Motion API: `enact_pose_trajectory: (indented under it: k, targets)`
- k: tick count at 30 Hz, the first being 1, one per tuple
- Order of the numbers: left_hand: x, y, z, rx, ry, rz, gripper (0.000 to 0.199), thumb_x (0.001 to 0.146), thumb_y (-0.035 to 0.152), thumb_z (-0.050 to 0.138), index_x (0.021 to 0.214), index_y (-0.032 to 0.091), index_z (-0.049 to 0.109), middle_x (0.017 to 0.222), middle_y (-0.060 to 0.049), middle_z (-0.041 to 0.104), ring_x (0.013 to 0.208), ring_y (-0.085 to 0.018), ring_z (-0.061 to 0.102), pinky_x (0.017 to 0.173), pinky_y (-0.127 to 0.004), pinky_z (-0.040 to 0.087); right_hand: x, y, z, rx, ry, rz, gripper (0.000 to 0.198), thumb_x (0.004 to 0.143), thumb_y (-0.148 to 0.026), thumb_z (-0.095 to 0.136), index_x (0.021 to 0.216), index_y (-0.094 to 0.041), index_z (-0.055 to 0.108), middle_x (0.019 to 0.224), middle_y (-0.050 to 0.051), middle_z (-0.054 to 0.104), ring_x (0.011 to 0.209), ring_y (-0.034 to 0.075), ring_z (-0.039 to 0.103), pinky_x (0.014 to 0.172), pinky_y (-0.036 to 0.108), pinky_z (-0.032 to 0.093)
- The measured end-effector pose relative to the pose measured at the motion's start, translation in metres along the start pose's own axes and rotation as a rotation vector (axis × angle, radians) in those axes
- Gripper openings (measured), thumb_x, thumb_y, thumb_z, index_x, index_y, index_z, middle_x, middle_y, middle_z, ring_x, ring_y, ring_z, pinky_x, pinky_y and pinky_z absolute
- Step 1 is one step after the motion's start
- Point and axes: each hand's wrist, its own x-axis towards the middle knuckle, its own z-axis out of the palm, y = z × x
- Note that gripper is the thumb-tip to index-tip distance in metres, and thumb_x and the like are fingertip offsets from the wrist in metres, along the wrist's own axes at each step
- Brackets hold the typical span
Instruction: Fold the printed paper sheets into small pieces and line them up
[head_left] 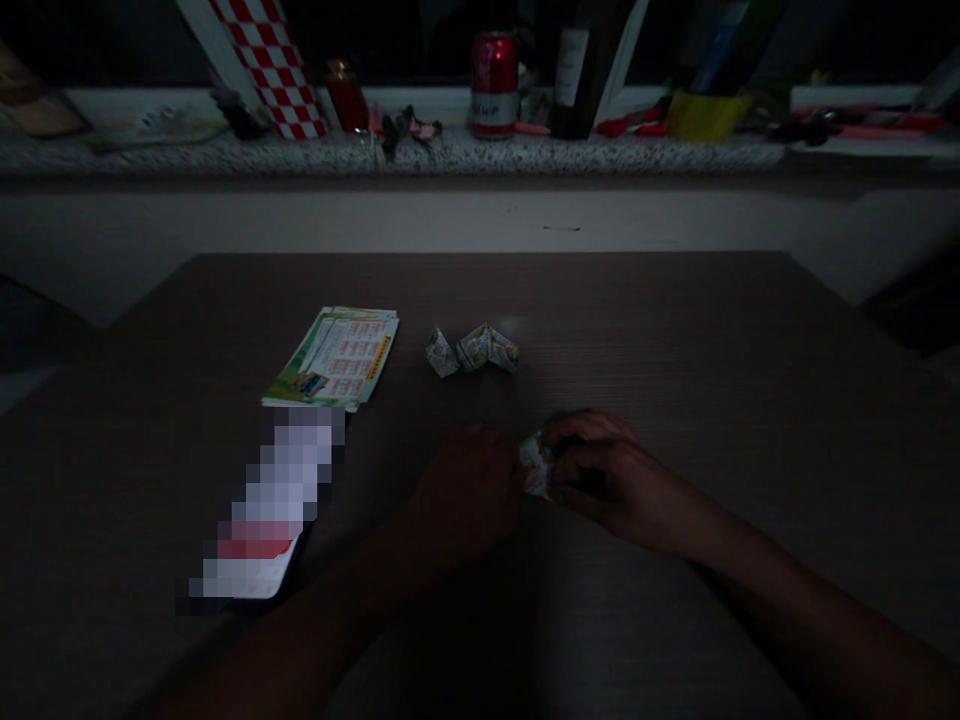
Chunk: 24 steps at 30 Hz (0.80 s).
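Between my two hands, just above the table, is a small folded paper piece (pixel 535 464) with a printed pattern. My left hand (pixel 472 480) closes on its left edge, the fingertips mostly in shadow. From the other side, the fingers of my right hand (pixel 600 470) pinch its right edge. Beyond my hands stand similar folded paper pieces: a single one (pixel 442 353) on the left and a wider folded shape (pixel 487 348) beside it. A stack of printed calendar cards (pixel 337 355) lies to the left of them.
A phone (pixel 270 510) with a lit, blurred screen lies left of my left forearm on the brown table (pixel 637 320). Behind it, a stone windowsill (pixel 420 155) carries a red can (pixel 494 85), a red-and-white checkered tube (pixel 274 70), a dark bottle (pixel 574 80) and other small items.
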Motion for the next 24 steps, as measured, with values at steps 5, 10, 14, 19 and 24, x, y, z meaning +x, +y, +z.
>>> enact_pose_trajectory:
  k: [5,10,14,19,24]
  targets:
    - [0.0006,0.0027,-0.0010,0.028,-0.038,-0.018,0.022,0.091,0.019,0.043,0.084,0.012,0.063,0.085,-0.010,0.064,0.078,-0.022,0.058,0.074,-0.035,0.046,-0.0001,0.0004,-0.0002,-0.005,-0.032,0.012,0.007,0.078,-0.018,0.070,0.080,-0.025,0.070,0.111,0.002,0.062,0.110,0.022,0.054,0.100,0.043,0.035]
    - [0.0028,0.0045,-0.0037,-0.008,-0.054,-0.093,0.023,0.091,0.019,0.043,0.081,0.013,0.063,0.079,-0.008,0.064,0.073,-0.021,0.059,0.071,-0.034,0.045,-0.0002,0.0002,0.0000,-0.022,-0.038,0.021,0.006,0.079,-0.020,0.070,0.081,-0.026,0.069,0.113,0.001,0.062,0.111,0.021,0.054,0.100,0.042,0.035]
    - [0.0031,0.0048,-0.0034,-0.036,-0.053,-0.124,0.022,0.090,0.021,0.044,0.079,0.014,0.062,0.079,-0.007,0.064,0.073,-0.020,0.059,0.070,-0.033,0.045,-0.0002,-0.0002,0.0008,-0.028,-0.020,0.023,0.006,0.078,-0.020,0.070,0.082,-0.024,0.067,0.113,0.001,0.062,0.110,0.021,0.054,0.099,0.042,0.035]
    - [0.0009,0.0058,-0.0028,-0.053,-0.029,-0.151,0.021,0.090,0.021,0.044,0.083,0.014,0.062,0.085,-0.008,0.064,0.080,-0.022,0.060,0.073,-0.034,0.045,-0.0014,-0.0006,0.0024,-0.038,0.006,0.024,0.008,0.078,-0.021,0.070,0.085,-0.024,0.066,0.111,0.002,0.063,0.109,0.022,0.054,0.098,0.041,0.037]
    - [0.0021,0.0061,-0.0047,-0.039,-0.072,-0.156,0.021,0.090,0.021,0.043,0.083,0.014,0.062,0.083,-0.008,0.064,0.078,-0.021,0.060,0.071,-0.033,0.045,-0.0021,-0.0002,0.0030,-0.045,0.015,0.023,0.017,0.078,-0.021,0.070,0.094,-0.024,0.065,0.113,0.003,0.062,0.110,0.023,0.054,0.098,0.041,0.038]
